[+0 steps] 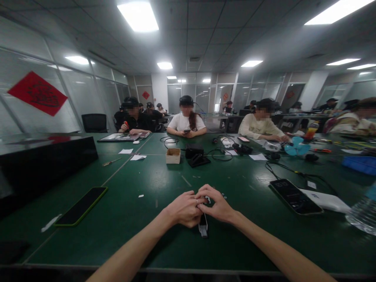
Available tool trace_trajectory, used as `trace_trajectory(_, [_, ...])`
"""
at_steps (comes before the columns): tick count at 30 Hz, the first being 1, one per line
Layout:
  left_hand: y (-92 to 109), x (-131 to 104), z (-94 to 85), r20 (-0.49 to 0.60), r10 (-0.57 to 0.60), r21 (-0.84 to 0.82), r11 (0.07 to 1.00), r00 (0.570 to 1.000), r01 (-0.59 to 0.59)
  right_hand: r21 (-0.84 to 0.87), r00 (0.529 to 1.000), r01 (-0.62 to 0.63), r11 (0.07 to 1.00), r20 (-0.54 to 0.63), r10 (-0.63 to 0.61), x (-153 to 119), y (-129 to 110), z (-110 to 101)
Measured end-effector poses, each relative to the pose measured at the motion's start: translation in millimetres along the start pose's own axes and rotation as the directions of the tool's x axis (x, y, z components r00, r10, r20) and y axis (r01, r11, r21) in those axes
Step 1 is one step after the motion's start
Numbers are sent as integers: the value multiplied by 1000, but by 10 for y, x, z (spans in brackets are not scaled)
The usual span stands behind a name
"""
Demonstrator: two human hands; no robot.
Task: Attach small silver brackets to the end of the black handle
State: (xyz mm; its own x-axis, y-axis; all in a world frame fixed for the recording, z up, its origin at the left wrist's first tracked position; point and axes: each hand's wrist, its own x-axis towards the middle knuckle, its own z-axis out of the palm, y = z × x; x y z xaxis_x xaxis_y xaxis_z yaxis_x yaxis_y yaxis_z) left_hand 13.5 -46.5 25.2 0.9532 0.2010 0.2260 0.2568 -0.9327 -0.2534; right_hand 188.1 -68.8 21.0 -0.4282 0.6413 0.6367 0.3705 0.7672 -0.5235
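Observation:
My left hand (185, 208) is closed, its fingers wrapped round a slim black item with a silver-grey end (203, 230) that sticks out below toward me. Most of this item is hidden by my hands, so I cannot tell its kind. My right hand (217, 204) meets the left one, its fingers curved and pinched at the item's far end. A little shiny metal shows between the right thumb and forefinger. Several tiny bits (223, 195) lie on the green table (126, 239) just beyond the right hand.
On the left lies a phone with a green edge (82, 206); on the right, a black phone (295, 196), a white power bank (326, 201) and a clear bottle (364, 213). A small box (173, 156) and black stand (198, 158) are ahead. Several people sit opposite.

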Motion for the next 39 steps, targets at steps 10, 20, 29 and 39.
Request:
trace_trajectory(10, [-104, -89, -37, -45, -96, -84, 992, 994, 92, -44, 1000, -3, 999, 1, 3, -12, 119, -84])
trace_trajectory(20, [-433, -358, 123, 100, -455, -263, 846, 885, 465, -324, 969, -103, 941, 181, 168, -106, 521, -239])
trace_trajectory(29, [-384, -287, 233, 129, -466, -301, 822, 875, 483, -338, 933, -150, 929, 264, 246, -122, 558, -187])
trace_trajectory(39, [-351, -263, 288, 94, -481, -286, 826, 872, 486, -302, 934, -146, 942, 271, 232, -111, 611, -212])
